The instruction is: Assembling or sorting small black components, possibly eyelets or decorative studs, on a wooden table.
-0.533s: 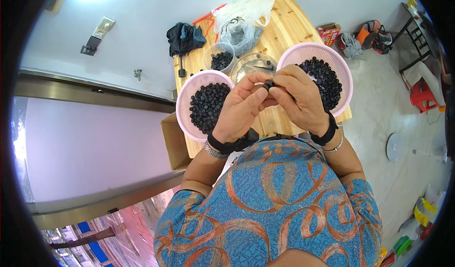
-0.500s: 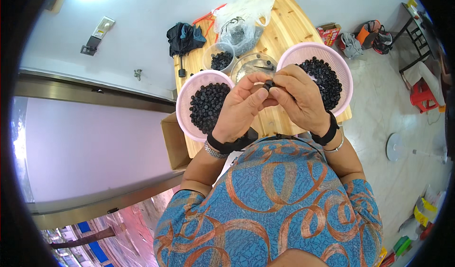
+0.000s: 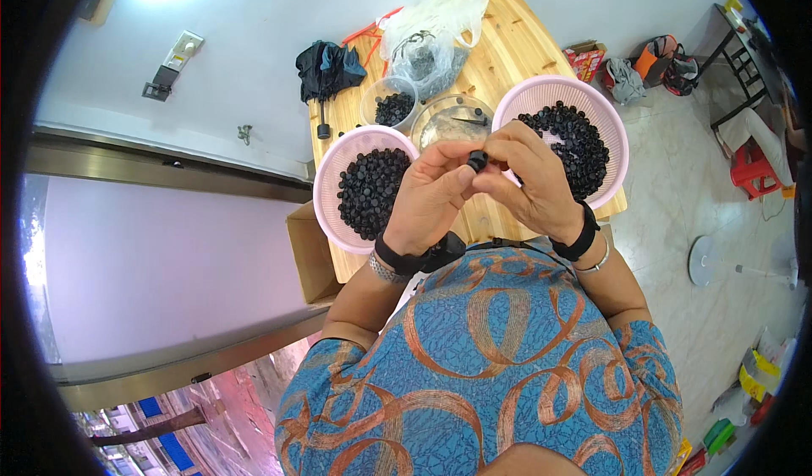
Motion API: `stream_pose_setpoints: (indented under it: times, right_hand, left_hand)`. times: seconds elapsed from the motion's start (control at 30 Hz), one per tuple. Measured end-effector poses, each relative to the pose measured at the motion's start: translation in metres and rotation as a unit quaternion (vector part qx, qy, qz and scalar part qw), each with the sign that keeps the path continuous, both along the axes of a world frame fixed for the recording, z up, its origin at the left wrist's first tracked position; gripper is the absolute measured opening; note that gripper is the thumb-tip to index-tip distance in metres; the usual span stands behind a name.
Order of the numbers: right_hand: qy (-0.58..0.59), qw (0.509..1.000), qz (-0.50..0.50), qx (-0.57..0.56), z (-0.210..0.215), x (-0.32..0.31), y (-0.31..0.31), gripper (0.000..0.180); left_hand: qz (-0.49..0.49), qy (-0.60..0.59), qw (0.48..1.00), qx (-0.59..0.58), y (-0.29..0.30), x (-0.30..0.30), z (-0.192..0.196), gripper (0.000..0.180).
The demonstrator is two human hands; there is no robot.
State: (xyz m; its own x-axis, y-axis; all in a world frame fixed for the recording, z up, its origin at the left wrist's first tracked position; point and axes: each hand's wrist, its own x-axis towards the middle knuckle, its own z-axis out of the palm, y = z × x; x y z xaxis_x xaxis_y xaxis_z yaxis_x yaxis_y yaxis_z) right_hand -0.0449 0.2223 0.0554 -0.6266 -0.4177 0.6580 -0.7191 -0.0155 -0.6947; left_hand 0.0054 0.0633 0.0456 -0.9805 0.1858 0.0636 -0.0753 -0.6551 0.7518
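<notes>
My left hand (image 3: pixel 430 195) pinches a small black round piece (image 3: pixel 478 161), with a ridge around it, between thumb and fingertips. On its other side, the fingertips of my right hand (image 3: pixel 531 178) press together against the same piece. Both hands are above the near part of the table. Left of them stands a pink basket (image 3: pixel 325 214) heaped with small black round pieces (image 3: pixel 372 193). To the right, a second pink basket (image 3: pixel 622 150) holds more pieces (image 3: pixel 584 155). Just behind my hands is a shallow clear round dish (image 3: pixel 436 125) with a dark slender tool (image 3: pixel 474 122) and a few pieces.
A clear tub (image 3: pixel 368 108) of black pieces stands at the back left of the wooden table (image 3: pixel 516 32). Behind lie plastic bags (image 3: pixel 440 19) and a folded black umbrella (image 3: pixel 328 70). A cardboard box (image 3: pixel 309 256) is by the left table edge, a red stool (image 3: pixel 753 172) far right.
The black piece has turned and shows more plainly between my fingertips. My right thumb and fingers have shifted slightly on it. The baskets stay in place.
</notes>
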Motion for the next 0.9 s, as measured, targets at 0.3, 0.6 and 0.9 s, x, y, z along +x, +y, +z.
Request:
stream_pose_setpoints:
  times: [0.3,0.6,0.9]
  right_hand:
    - [-0.036,0.998,0.047,-0.03,0.002,0.002,-0.005,0.021]
    - [-0.08,0.996,0.044,-0.013,-0.005,-0.001,-0.007,0.019]
    - [0.021,0.999,-0.019,0.032,-0.003,-0.004,-0.004,0.018]
  left_hand:
    - [-0.057,-0.019,0.994,0.091,-0.008,0.001,-0.018,0.028]
    - [-0.072,-0.085,0.977,0.181,-0.009,0.001,-0.026,0.028]
    - [-0.051,-0.081,0.985,0.144,-0.006,-0.002,-0.02,0.029]
